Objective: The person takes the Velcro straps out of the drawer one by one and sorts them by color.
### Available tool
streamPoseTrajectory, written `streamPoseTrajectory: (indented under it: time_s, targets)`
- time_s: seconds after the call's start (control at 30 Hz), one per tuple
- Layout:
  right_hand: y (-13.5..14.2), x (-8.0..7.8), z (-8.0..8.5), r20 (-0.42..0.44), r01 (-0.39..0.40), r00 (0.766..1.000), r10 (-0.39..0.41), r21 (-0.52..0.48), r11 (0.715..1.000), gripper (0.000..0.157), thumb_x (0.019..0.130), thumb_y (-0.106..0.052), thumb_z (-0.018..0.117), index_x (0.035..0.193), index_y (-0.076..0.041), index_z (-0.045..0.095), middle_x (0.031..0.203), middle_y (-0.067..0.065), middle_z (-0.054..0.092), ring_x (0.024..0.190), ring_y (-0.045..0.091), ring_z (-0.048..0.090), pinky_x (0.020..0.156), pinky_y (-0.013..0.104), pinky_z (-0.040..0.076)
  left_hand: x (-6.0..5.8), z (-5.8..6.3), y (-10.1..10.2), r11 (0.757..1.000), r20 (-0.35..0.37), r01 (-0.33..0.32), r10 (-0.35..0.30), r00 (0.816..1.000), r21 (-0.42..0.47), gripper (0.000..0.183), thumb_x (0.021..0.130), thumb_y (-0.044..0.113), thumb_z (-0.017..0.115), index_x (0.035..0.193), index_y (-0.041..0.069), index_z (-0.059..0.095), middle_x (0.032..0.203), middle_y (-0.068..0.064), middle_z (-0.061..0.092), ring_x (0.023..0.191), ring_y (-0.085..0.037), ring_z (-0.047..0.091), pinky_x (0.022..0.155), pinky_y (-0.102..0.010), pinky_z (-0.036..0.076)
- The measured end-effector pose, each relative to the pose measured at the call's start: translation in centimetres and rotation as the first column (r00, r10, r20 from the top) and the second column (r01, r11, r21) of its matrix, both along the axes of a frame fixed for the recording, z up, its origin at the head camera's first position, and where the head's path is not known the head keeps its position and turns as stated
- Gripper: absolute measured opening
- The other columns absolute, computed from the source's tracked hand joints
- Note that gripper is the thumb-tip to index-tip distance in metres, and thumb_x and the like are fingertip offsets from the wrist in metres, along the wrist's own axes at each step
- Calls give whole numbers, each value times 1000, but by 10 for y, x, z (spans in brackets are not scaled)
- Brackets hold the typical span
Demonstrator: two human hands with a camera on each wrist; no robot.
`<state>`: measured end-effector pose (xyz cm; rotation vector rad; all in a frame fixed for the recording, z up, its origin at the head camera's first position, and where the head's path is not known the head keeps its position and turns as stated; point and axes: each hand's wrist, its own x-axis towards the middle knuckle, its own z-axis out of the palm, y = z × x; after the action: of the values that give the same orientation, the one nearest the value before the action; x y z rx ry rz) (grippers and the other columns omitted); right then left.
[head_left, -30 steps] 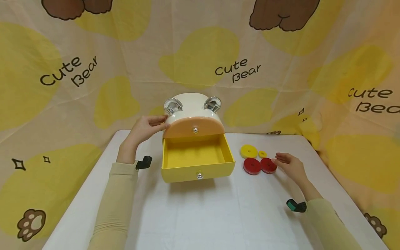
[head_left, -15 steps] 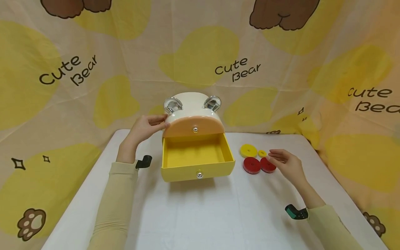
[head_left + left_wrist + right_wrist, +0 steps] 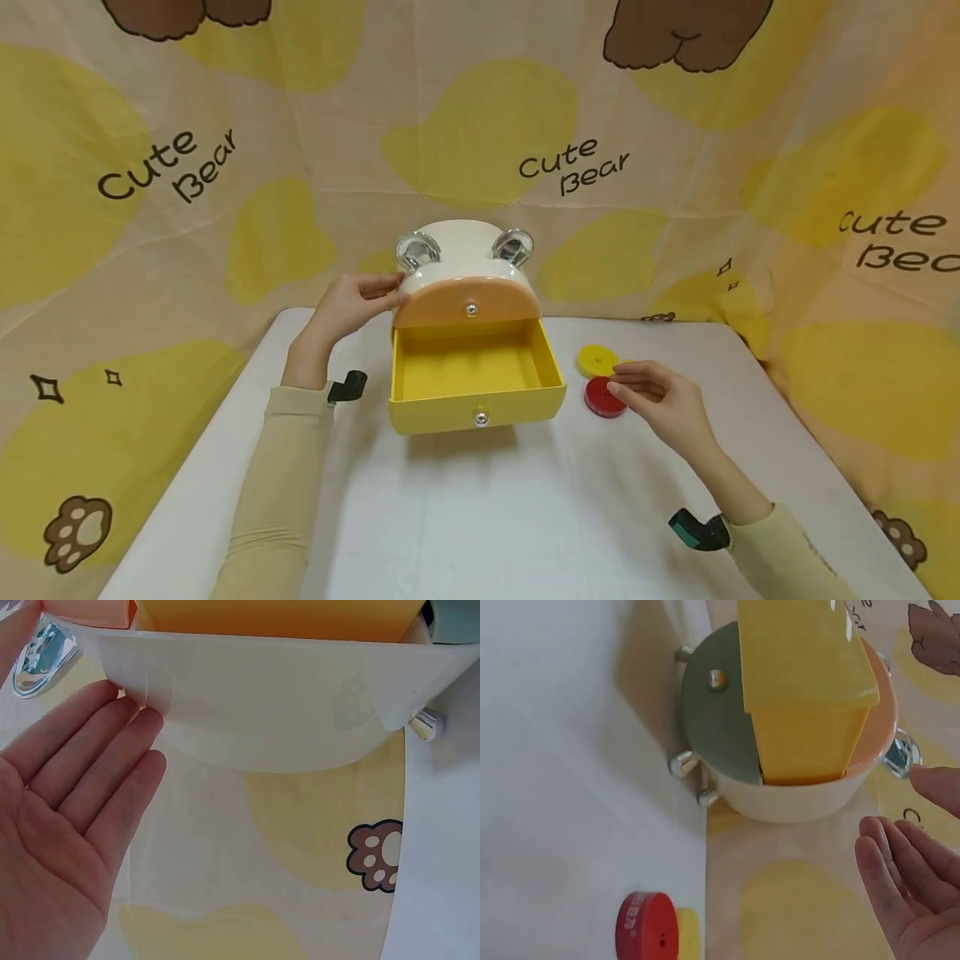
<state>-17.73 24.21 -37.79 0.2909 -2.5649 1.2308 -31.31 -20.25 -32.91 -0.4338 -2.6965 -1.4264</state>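
Observation:
A white rounded drawer cabinet (image 3: 461,242) with silver ears stands upright on the table. Its yellow middle drawer (image 3: 435,414) is pulled far out, and nothing lies inside. My left hand (image 3: 341,312) rests against the cabinet's left side, thumb by the orange top drawer (image 3: 442,304); its other fingers lie straight along the wall in the left wrist view. My right hand (image 3: 671,410) hovers over the discs, its loosely bent fingers holding nothing in the right wrist view. Near its fingertips are a red disc (image 3: 600,402) and a larger yellow disc (image 3: 594,360), each with a centre hole.
A green bottom drawer (image 3: 720,727) with a round knob shows in the right wrist view, beneath the yellow one. The white table (image 3: 480,517) extends toward me. A bear-print cloth (image 3: 450,142) hangs behind and along both sides.
My right hand has moved left over the discs, now hiding the second red disc and the small yellow ring. The left hand and cabinet stay as they were.

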Motion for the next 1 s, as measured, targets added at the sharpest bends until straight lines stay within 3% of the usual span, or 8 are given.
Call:
streamPoseTrajectory:
  time_s: [0.17,0.33,0.67,0.87,1.0]
  targets:
    - [-19,9,4,-8,-90,996,90,-66,994,27,83,-24,74,105,-9,68,97,3,71,81,7,68,71,16,55,-1,0,0,1000,1,9,-9,1000,1,65,75,55,73,129,21,61,131,-3,60,117,-20,60,101,-44,45]
    - [-37,18,5,-9,-156,988,156,-112,981,25,81,-21,76,102,-10,69,93,0,72,80,7,69,71,19,56,-1,0,0,1000,18,11,-11,1000,14,64,76,53,73,129,21,60,132,-2,59,118,-19,59,103,-44,43]
    - [-69,25,-3,24,-214,975,219,-126,969,23,80,-23,77,99,-12,71,91,-1,72,79,7,69,70,20,56,1,2,1,1000,30,5,-5,1000,3,65,75,55,72,131,23,59,133,-1,58,120,-18,58,104,-44,42]
    - [-90,26,-8,54,-229,970,237,-120,966,22,79,-13,77,99,-4,71,92,6,73,80,14,71,70,19,56,0,1,0,1000,26,1,-1,1000,0,67,73,59,72,130,24,60,132,0,59,120,-18,58,104,-45,42]
    - [-103,26,-11,79,-234,966,246,-129,964,22,78,-17,78,97,-8,71,90,3,73,79,10,71,69,19,56,-1,0,0,1000,23,1,-1,1000,-5,68,73,60,71,130,24,60,132,-1,59,120,-18,58,103,-45,43]
